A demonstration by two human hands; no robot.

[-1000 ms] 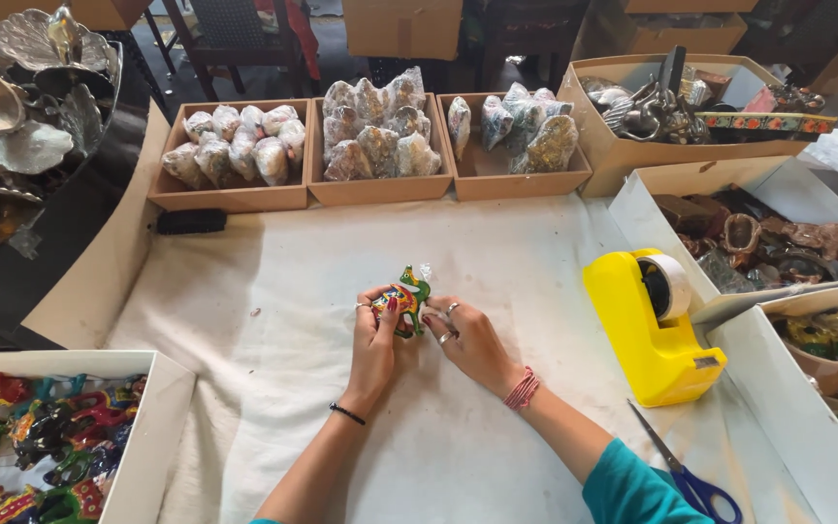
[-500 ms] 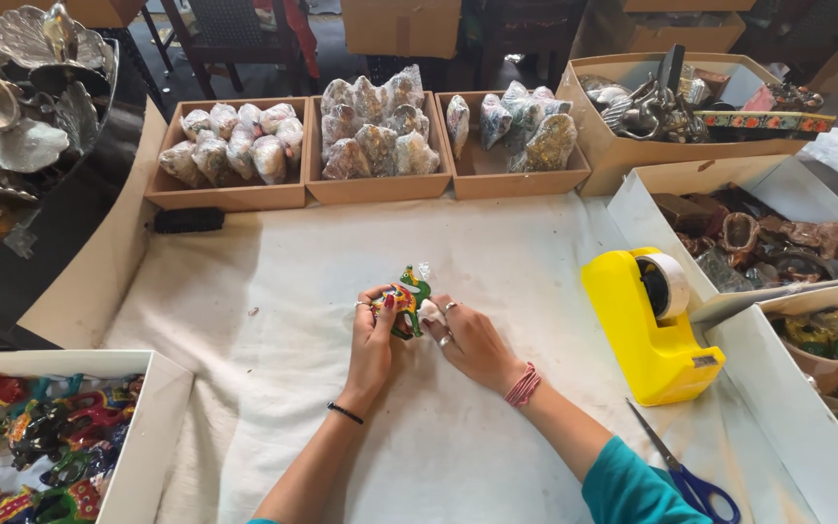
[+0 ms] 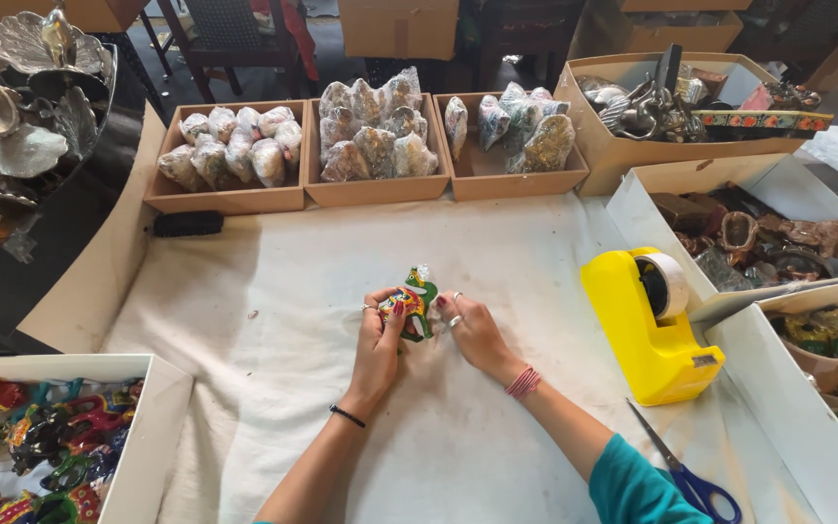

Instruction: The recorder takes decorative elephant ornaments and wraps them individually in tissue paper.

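Observation:
A small painted animal figurine (image 3: 412, 296), green with red and yellow patterns, stands on the white cloth (image 3: 273, 291) in the middle of the table. My left hand (image 3: 378, 340) grips its left side. My right hand (image 3: 469, 328) presses against its right side, fingers on clear wrapping film that clings around the figurine. Both wrists rest low on the cloth.
A yellow tape dispenser (image 3: 650, 323) sits right of my hands, blue-handled scissors (image 3: 695, 477) near the front. Three cardboard trays (image 3: 370, 184) of wrapped pieces line the back. A white box (image 3: 143, 437) of painted figurines is at front left, boxes of metalware at right, silver dishes (image 3: 12, 97) far left.
My right hand has slid closer against the figurine and turned over the film. The left hand keeps its hold; the figurine has barely shifted.

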